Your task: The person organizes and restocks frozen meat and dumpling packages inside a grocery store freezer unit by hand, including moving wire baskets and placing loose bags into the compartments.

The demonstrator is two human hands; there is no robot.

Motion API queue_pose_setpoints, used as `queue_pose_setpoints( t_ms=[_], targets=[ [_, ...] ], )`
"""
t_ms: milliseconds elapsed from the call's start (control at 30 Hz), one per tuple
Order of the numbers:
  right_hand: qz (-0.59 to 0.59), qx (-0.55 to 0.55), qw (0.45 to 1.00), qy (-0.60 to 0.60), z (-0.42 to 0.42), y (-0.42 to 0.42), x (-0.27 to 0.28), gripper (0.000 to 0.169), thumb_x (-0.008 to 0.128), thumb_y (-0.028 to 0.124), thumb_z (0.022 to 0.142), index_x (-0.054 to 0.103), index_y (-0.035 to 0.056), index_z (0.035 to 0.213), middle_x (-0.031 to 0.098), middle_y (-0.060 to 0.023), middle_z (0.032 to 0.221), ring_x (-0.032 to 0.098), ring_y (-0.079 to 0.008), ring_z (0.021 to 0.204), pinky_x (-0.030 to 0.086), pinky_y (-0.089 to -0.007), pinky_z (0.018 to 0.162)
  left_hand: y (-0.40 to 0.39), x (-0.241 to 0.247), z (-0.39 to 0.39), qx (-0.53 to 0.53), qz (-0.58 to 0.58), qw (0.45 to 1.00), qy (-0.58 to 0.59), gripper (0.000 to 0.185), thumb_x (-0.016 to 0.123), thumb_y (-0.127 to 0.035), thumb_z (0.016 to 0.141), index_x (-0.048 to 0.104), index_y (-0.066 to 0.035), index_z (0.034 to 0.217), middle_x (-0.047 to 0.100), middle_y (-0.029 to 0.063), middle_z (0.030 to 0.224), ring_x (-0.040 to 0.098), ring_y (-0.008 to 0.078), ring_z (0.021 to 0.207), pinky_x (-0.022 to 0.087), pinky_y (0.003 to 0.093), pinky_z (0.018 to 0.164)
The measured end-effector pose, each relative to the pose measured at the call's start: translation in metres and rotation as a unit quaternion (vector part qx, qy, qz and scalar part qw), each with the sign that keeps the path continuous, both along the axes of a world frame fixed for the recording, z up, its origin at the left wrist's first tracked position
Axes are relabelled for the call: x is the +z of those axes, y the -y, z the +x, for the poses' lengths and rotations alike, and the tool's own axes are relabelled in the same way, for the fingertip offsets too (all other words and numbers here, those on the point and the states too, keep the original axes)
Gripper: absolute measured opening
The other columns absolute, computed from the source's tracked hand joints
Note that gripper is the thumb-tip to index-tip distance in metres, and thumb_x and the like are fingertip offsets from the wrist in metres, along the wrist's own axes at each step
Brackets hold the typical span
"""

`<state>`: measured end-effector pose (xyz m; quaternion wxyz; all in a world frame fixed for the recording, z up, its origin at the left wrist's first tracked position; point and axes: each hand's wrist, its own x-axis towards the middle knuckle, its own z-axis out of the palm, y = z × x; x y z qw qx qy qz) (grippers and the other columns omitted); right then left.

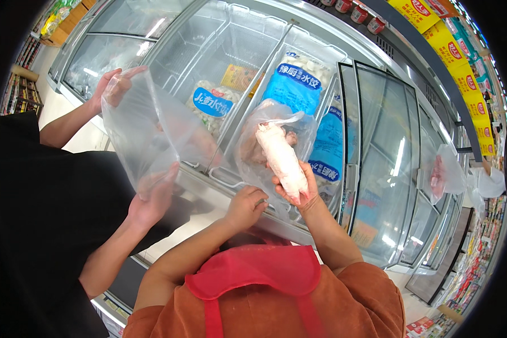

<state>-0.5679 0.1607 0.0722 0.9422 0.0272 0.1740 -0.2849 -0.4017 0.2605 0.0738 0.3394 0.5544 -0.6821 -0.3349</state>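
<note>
My right hand (298, 186) grips a pale pig's trotter (281, 158) near its pink hoof end. The trotter lies over the mouth of a clear plastic bag (245, 139), which has more meat pieces in it. That bag sits in a wire basket of the chest freezer. My left hand (247, 207) is at the freezer's front rim (207, 192) with its fingers curled; whether it pinches something is unclear. To the left, another person's hands (154, 194) spread a second clear plastic bag (141, 126). Something pinkish shows through its lower right part.
Bags of frozen dumplings (293, 84) lie in the baskets, one (214, 103) beside a yellow packet (238, 78). Sliding glass lids (382, 169) cover the freezer's right part. A bag with meat (439, 175) rests on them. Jars (359, 14) line the shelf above.
</note>
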Motion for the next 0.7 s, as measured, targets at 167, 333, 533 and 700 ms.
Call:
queue_pose_setpoints(
  t_ms=[167, 333, 533, 700],
  targets=[
    [-0.024, -0.041, 0.993, -0.104, 0.003, -0.01, 0.012, 0.046, 0.049, 0.029, 0.082, 0.042, 0.0047, 0.12, 0.054, -0.0151, 0.111, 0.06, -0.0273, 0.086, 0.051, -0.0417, 0.076, 0.0, 0.016, 0.002, 0.055, 0.047, 0.994, -0.085, 0.02, 0.061, -0.008, 0.073, 0.057, -0.003, 0.092, 0.056, 0.011, 0.086, 0.055, 0.0268, 0.082, 0.043, 0.0324, 0.073],
    [-0.128, -0.09, 0.975, -0.159, 0.014, -0.015, 0.029, 0.05, 0.052, 0.02, 0.081, 0.035, 0.0073, 0.126, 0.052, -0.013, 0.114, 0.056, -0.0257, 0.098, 0.049, -0.0402, 0.08, -0.002, 0.035, 0.001, 0.095, 0.105, 0.962, -0.234, 0.034, 0.058, -0.01, 0.077, 0.052, -0.003, 0.11, 0.056, 0.009, 0.088, 0.054, 0.0187, 0.079, 0.043, 0.0293, 0.073],
    [-0.186, -0.095, 0.963, -0.171, 0.024, -0.021, 0.045, 0.058, 0.056, 0.016, 0.078, 0.029, 0.0079, 0.129, 0.048, -0.0115, 0.118, 0.052, -0.0249, 0.105, 0.045, -0.0395, 0.088, 0.001, 0.054, 0.003, 0.091, 0.114, 0.945, -0.292, 0.046, 0.059, -0.011, 0.078, 0.042, 0.0, 0.12, 0.054, 0.0072, 0.092, 0.052, 0.0135, 0.081, 0.043, 0.0271, 0.073],
    [-0.212, -0.107, 0.958, -0.16, 0.031, -0.026, 0.063, 0.061, 0.058, 0.007, 0.077, 0.027, 0.0077, 0.13, 0.044, -0.0094, 0.12, 0.048, -0.0231, 0.108, 0.043, -0.037, 0.09, 0.0, 0.06, 0.001, 0.097, 0.148, 0.906, -0.385, 0.056, 0.06, -0.012, 0.078, 0.033, 0.0, 0.126, 0.052, 0.0069, 0.099, 0.052, 0.0127, 0.082, 0.045, 0.0273, 0.071]
  ],
)
